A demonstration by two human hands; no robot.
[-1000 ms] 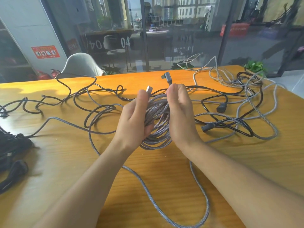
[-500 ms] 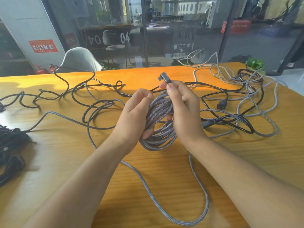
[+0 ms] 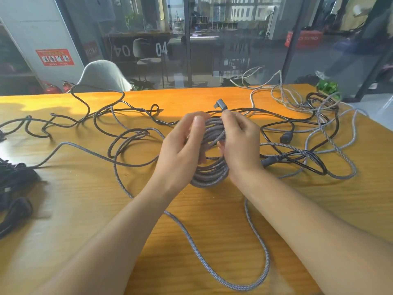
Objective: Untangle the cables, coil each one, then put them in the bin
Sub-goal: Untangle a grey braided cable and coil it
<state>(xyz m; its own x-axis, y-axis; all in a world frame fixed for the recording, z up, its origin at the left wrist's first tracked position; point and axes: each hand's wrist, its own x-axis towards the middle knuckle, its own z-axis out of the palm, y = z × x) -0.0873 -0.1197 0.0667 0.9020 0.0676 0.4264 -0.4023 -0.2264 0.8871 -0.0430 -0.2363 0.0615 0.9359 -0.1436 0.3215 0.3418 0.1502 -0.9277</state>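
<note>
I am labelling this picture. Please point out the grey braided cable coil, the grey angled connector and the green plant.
grey braided cable coil (image 3: 209,174): head view, lower loops.
grey angled connector (image 3: 221,104): head view, bent body.
green plant (image 3: 327,87): head view, leaves.

Two bare forearms enter from the bottom of the frame, one from the lower left, one from the lower right, narrowing toward the wrists near the middle. No sleeve shows on either. The left hand and the right hand are bare too, with short, plain fingernails; the left thumbnail faces the camera.
</note>
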